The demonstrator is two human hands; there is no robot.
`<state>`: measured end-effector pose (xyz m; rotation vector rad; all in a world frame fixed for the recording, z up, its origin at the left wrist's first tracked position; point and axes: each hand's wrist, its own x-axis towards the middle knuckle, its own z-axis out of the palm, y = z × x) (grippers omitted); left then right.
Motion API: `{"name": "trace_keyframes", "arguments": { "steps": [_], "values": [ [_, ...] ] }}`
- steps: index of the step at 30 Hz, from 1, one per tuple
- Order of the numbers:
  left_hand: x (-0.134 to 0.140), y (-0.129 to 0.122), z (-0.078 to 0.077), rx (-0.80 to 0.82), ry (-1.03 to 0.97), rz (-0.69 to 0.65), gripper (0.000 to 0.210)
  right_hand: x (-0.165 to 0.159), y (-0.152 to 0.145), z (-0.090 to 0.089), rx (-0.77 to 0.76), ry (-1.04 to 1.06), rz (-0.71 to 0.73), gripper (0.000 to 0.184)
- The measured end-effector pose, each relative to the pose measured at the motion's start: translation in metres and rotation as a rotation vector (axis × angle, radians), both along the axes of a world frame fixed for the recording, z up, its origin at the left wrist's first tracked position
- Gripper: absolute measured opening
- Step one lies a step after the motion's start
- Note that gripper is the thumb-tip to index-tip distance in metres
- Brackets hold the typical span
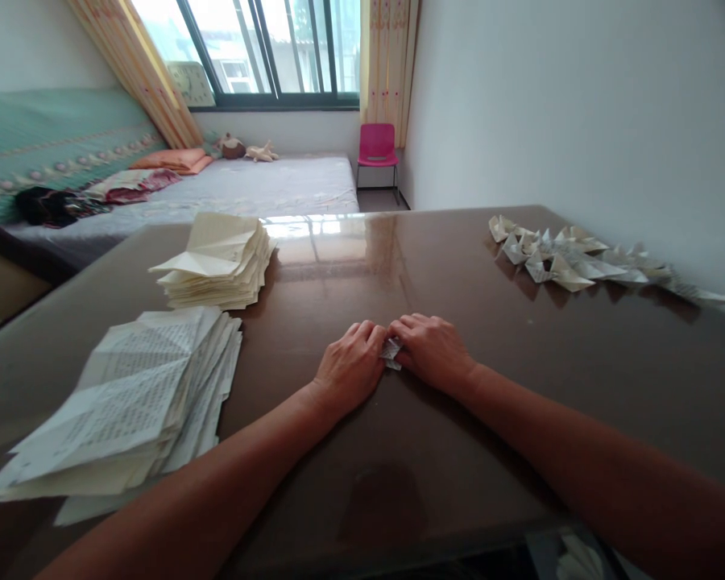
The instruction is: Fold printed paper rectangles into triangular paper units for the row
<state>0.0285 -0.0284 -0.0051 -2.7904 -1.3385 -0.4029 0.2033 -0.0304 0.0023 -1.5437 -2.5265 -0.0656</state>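
Observation:
Between my two hands, low over the middle of the brown table [350, 467], is a small piece of folded printed paper [391, 351]. My left hand [354, 362] is closed on its left side, fingers curled and pressed together. From the right, my right hand [432, 350] pinches the same paper. Most of the paper is hidden behind the fingers, so its folded shape cannot be made out. Both forearms reach in from the near edge of the table.
Left of my forearm lies a stack of creased printed sheets [133, 387], with a stack of yellowish sheets [217, 258] behind it. Several folded paper pieces [571, 254] sit at the right by the wall. Beyond the table are a bed [290, 185] and a pink chair [378, 145].

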Motion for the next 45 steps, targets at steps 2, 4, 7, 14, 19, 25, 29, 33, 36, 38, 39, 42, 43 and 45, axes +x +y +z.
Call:
{"name": "trace_keyframes", "arguments": {
  "steps": [2,4,7,14,19,25,29,33,36,38,39,42,43,45],
  "values": [
    [0.001,0.001,-0.002,-0.004,-0.024,-0.01,0.016,-0.002,0.001,0.0,0.025,-0.023,-0.016,0.01],
    [0.002,0.002,-0.003,-0.014,-0.049,-0.015,0.018,-0.004,0.001,0.0,0.019,-0.017,-0.033,0.009],
    [0.002,0.002,-0.004,-0.026,-0.067,-0.009,0.017,-0.006,0.001,-0.003,0.0,0.021,-0.057,0.01],
    [-0.012,-0.005,0.007,-0.013,-0.012,-0.132,0.013,0.013,0.005,-0.007,-0.1,0.263,0.078,0.026],
    [-0.016,-0.007,0.01,-0.009,0.04,-0.12,0.017,0.035,0.006,0.0,-0.09,0.21,0.292,0.028],
    [-0.013,0.0,0.007,0.011,0.05,-0.054,0.026,0.036,0.004,0.006,-0.016,0.023,0.342,0.031],
    [-0.015,0.005,0.004,0.012,0.08,-0.137,0.036,0.035,0.002,0.009,0.004,-0.04,0.342,0.033],
    [-0.019,0.007,0.003,-0.004,0.114,-0.162,0.041,0.035,0.0,0.011,0.016,-0.035,0.39,0.033],
    [-0.02,0.008,0.002,-0.003,0.127,-0.166,0.042,0.036,0.0,0.01,-0.008,0.005,0.439,0.033],
    [-0.02,0.007,0.002,-0.002,0.131,-0.159,0.04,0.037,0.001,0.008,-0.028,0.054,0.439,0.038],
    [-0.02,0.007,0.002,-0.004,0.131,-0.157,0.04,0.037,0.001,0.007,-0.038,0.077,0.437,0.039],
    [-0.02,0.007,0.002,-0.021,0.129,-0.151,0.042,0.037,0.0,0.007,-0.042,0.095,0.461,0.035],
    [-0.021,0.008,0.002,-0.029,0.128,-0.151,0.043,0.037,-0.001,0.007,-0.039,0.082,0.473,0.033],
    [-0.021,0.008,0.003,-0.044,0.127,-0.154,0.045,0.036,-0.003,0.009,-0.029,0.041,0.479,0.03]
  ]
}}
